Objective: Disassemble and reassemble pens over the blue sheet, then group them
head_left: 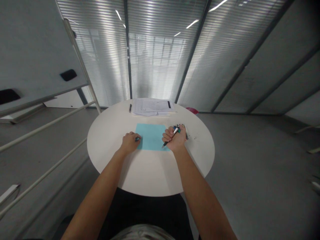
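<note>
A light blue sheet of paper (152,137) lies flat on the white round table (150,176) in front of me. At the sheet's left edge, my left hand (130,142) is closed, with a small dark object (137,138) at its fingertips, too small to name. Over the right edge, my right hand (178,140) is turned partly palm up, its fingers curled round a black and silver pen (166,143). The pen's tip points down and left, towards the sheet. Some small coloured items, mostly covered by this hand, lie just behind it.
A stack of printed papers (151,106) lies at the table's far side, with a dark pen (130,108) left of it. A whiteboard on a metal frame (72,43) stands at the left. Beyond the table are glass panels with blinds (155,66). A pink object (192,110) shows behind the table.
</note>
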`<state>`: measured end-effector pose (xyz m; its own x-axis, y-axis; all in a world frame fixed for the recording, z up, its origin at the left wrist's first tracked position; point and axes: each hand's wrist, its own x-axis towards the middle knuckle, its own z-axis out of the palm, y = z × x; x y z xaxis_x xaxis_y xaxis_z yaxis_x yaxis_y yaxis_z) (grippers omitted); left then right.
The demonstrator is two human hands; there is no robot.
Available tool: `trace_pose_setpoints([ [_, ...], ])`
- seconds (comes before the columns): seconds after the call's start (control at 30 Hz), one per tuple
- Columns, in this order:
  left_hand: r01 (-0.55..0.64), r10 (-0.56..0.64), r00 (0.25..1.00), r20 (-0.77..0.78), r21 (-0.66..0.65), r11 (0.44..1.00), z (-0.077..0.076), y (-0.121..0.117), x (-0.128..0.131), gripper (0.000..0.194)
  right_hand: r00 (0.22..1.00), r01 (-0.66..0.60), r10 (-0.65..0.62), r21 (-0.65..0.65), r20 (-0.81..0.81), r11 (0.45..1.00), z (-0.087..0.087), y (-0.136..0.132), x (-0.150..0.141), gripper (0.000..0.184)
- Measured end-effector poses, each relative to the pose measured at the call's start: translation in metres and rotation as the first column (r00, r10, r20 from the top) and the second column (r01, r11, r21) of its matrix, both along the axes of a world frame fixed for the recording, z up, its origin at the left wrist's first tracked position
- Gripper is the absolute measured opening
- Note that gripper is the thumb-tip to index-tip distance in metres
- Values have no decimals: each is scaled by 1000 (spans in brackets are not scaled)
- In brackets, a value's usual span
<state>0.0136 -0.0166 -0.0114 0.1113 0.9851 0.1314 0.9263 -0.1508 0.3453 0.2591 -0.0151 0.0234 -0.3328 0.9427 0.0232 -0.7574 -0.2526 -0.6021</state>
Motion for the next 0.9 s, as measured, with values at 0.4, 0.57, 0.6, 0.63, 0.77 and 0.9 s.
trace_pose_setpoints([
  [0.4,1,-1,1000,3,-11,1000,2,-1,0,29,618,476,-495,210,611,854,-13,19,-5,28],
  [0.57,-8,8,1000,11,-22,1000,4,-3,1,29,-192,128,-758,782,623,610,-24,16,-5,52],
  [0.6,-4,4,1000,11,-21,1000,4,-3,0,29,-262,64,-768,805,584,590,-26,15,-5,55],
  [0.63,0,0,1000,11,-17,1000,3,-2,0,29,-308,15,-769,811,560,584,-28,14,-4,56],
  [0.77,5,-5,1000,6,-1,1000,-1,-1,-1,29,-451,-80,-710,768,541,636,-41,18,0,43],
  [0.9,4,-4,1000,8,-2,1000,-2,0,-1,29,-541,-212,-660,675,521,707,-51,23,3,37],
])
